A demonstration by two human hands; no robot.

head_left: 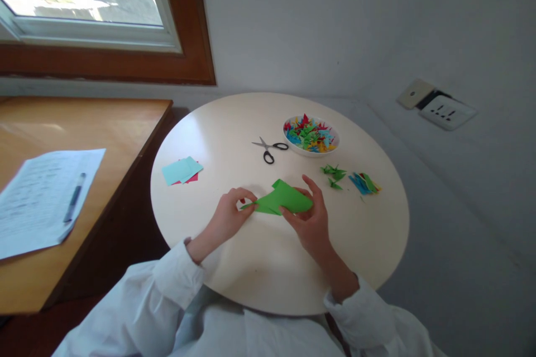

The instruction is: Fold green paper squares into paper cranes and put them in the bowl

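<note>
A folded green paper (281, 198) lies on the round cream table (268, 268), near its middle. My left hand (229, 216) pinches the paper's pointed left tip with closed fingers. My right hand (310, 217) grips the paper's right side, thumb underneath and fingers curled over the top. Both white sleeves show at the bottom of the view.
Black scissors (270, 148) lie behind the paper. A white bowl (310, 135) holds several colourful folded pieces. Small green folded pieces (333, 174) and coloured strips (364, 183) lie to the right. Light blue and red sheets (182, 170) sit left. A wooden desk (104, 128) carries papers and a pen (74, 197).
</note>
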